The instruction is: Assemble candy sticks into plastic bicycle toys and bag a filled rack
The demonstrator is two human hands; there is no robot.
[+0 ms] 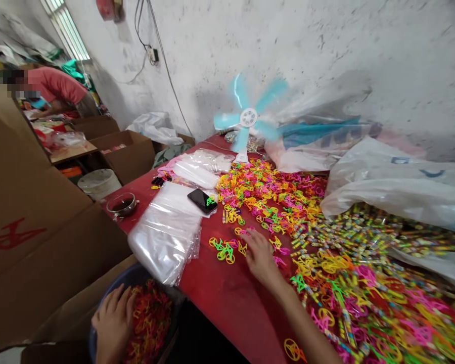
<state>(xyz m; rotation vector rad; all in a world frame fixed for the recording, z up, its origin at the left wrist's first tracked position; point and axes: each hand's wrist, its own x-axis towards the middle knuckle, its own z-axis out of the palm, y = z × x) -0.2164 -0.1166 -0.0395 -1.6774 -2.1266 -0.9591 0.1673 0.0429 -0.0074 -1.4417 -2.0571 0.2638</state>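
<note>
My right hand (261, 254) reaches over the red table (220, 288), its fingertips at a yellow plastic bicycle piece (242, 247); whether it grips the piece I cannot make out. Just left of it lie green and yellow bicycle pieces (224, 250). My left hand (114, 318) rests over the left side of a blue tub (94, 344), beside red and orange small pieces (151, 313) inside it, fingers extended and slightly apart. Behind my right hand spreads a big heap of colourful plastic pieces (258, 192).
Clear plastic bags (167, 227) and a black phone (201, 200) lie left of the heap. A fan (248, 117) stands behind. Wrapped sticks (364, 232) are at right. A glass bowl (121, 204) sits at the table's left edge. A person (56, 86) bends over beyond the cardboard boxes (129, 151).
</note>
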